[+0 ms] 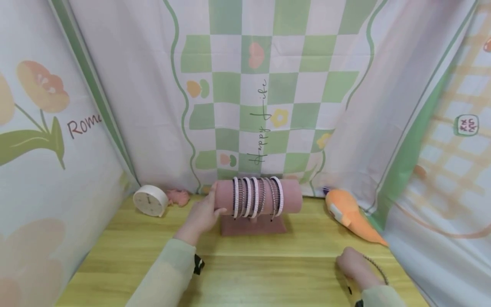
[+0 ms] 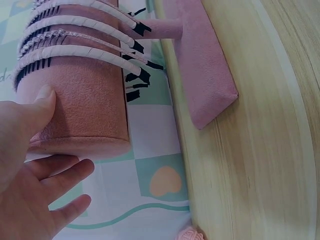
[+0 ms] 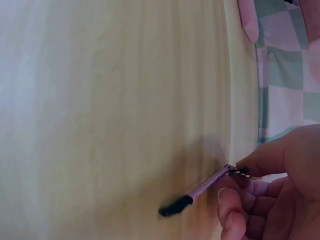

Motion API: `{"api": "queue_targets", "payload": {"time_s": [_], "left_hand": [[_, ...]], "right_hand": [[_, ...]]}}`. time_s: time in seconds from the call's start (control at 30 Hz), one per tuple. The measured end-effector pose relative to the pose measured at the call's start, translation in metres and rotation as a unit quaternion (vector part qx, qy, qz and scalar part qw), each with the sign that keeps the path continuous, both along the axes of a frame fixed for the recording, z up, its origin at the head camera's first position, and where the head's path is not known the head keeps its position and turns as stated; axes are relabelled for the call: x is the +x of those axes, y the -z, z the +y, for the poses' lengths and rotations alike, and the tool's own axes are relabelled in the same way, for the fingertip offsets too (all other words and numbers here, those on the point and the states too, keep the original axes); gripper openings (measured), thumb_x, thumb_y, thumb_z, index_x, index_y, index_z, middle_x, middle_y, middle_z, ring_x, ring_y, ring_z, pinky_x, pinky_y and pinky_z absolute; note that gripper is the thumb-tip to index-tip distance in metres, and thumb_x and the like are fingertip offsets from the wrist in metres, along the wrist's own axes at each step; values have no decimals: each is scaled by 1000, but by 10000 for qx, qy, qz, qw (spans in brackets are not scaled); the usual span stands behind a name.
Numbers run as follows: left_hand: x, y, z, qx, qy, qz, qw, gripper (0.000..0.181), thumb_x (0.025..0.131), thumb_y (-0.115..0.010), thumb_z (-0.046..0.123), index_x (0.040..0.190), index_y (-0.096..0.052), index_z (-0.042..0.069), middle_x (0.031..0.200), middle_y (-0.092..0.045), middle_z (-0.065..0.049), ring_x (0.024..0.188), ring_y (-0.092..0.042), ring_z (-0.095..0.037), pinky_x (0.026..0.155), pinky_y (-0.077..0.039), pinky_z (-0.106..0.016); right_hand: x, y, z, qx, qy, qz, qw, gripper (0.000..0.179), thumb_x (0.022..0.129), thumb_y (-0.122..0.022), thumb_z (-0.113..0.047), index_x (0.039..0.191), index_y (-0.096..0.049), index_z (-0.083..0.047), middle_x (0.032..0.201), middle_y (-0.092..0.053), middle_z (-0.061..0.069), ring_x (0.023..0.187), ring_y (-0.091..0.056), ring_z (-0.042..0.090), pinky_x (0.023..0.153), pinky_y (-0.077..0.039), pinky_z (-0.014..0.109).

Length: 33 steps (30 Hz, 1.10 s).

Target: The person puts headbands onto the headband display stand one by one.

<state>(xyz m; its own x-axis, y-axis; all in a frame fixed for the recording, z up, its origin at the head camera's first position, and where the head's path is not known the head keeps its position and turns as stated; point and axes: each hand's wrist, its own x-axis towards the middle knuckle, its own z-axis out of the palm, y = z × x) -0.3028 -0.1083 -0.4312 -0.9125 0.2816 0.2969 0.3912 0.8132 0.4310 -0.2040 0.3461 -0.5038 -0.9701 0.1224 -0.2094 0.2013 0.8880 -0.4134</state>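
Note:
A pink padded display stand (image 1: 293, 197) bears several headbands (image 1: 247, 197), some white-wrapped and some thin and beaded, with black tips. My left hand (image 1: 201, 215) touches the left end of its roll. In the left wrist view the thumb (image 2: 42, 107) lies on the roll's side, while the other fingers spread loosely by the end face. Off to the right, my right hand (image 1: 356, 266) pinches a thin headband (image 1: 377, 266) above the table. Close up in the right wrist view, one pinkish arm of this headband (image 3: 207, 184) ends in a black tip; the rest is mostly hidden.
On the wooden table (image 1: 261, 264), a round white clock (image 1: 150, 200) and a small pink item (image 1: 178, 197) stand at the back left. An orange plush toy (image 1: 354, 215) lies at the back right. Printed curtains (image 1: 307, 55) enclose the table's back and sides.

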Motion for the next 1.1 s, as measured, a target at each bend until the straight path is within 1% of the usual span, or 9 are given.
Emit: {"api": "queue_targets", "payload": {"time_s": [0.1, 0.2, 0.33, 0.4, 0.53, 0.67, 0.77, 0.93, 1.1], "left_hand": [[0, 1, 0, 17, -2, 8, 10000, 94, 94, -66, 37, 158, -4, 8, 127, -62, -22, 104, -63, -39, 93, -48, -54], [-1, 0, 0, 43, -19, -38, 10000, 94, 94, -66, 37, 159, -3, 9, 128, -61, -22, 104, -63, -39, 93, -47, -54], [0, 0, 0, 47, -54, -85, 9999, 94, 94, -66, 37, 159, -3, 11, 127, -62, -22, 103, -63, -39, 92, -48, -53], [0, 0, 0, 45, -64, -86, 9999, 94, 94, -66, 37, 159, -3, 11, 126, -62, -22, 102, -64, -39, 92, -48, -53], [0, 0, 1, 15, -46, -81, 10000, 93, 95, -66, 37, 159, -3, 11, 128, -61, -21, 103, -63, -39, 91, -48, -54], [0, 1, 1, -13, -34, -112, 9999, 93, 95, -65, 37, 159, -2, 11, 129, -61, -21, 103, -63, -39, 92, -48, -54], [0, 2, 1, 11, -28, -121, 9999, 93, 95, -65, 37, 159, -2, 11, 129, -61, -21, 104, -63, -39, 93, -47, -54], [-1, 3, 1, 66, -20, -122, 9999, 93, 95, -65, 37, 159, -1, 13, 131, -60, -21, 105, -63, -39, 94, -47, -54], [-2, 4, 1, 77, -53, -131, 9999, 95, 95, -64, 38, 159, 1, 14, 130, -60, -21, 104, -63, -39, 94, -47, -54]], "right_hand": [[-6, -4, -9, -169, 70, 283, 9994, 17, 92, -45, -8, 77, -50, -3, 69, -51, 9, 60, -50, 24, 55, -45, 40], [-16, -14, -19, -386, 26, 942, 9948, 24, 99, -42, -11, 76, -46, -8, 66, -46, 6, 56, -46, 21, 51, -40, 35], [-31, -35, -32, -901, -158, 1738, 9805, 22, 103, -48, -14, 85, -54, -4, 69, -53, 6, 60, -51, 20, 53, -43, 34], [-37, -48, -39, -1290, -192, 1932, 9724, 18, 104, -50, -14, 93, -57, -2, 75, -59, 9, 65, -57, 24, 54, -47, 34], [-46, -68, -52, -1695, -323, 2246, 9591, 17, 104, -51, -14, 100, -60, 0, 88, -65, 15, 74, -65, 30, 59, -52, 34], [-55, -79, -65, -1654, -490, 2583, 9505, 14, 103, -54, -13, 99, -63, -2, 92, -67, 15, 76, -66, 28, 60, -53, 34], [-60, -82, -76, -1448, -709, 2776, 9471, 11, 101, -57, -12, 99, -65, -5, 92, -67, 11, 75, -65, 24, 59, -52, 34], [-64, -82, -90, -943, -1135, 2954, 9439, 6, 96, -64, -10, 98, -69, -7, 90, -66, 3, 77, -62, 21, 63, -52, 36], [-65, -78, -95, -527, -1415, 3209, 9350, 3, 90, -72, -7, 90, -69, -8, 89, -64, 1, 82, -61, 19, 71, -52, 39]]}}
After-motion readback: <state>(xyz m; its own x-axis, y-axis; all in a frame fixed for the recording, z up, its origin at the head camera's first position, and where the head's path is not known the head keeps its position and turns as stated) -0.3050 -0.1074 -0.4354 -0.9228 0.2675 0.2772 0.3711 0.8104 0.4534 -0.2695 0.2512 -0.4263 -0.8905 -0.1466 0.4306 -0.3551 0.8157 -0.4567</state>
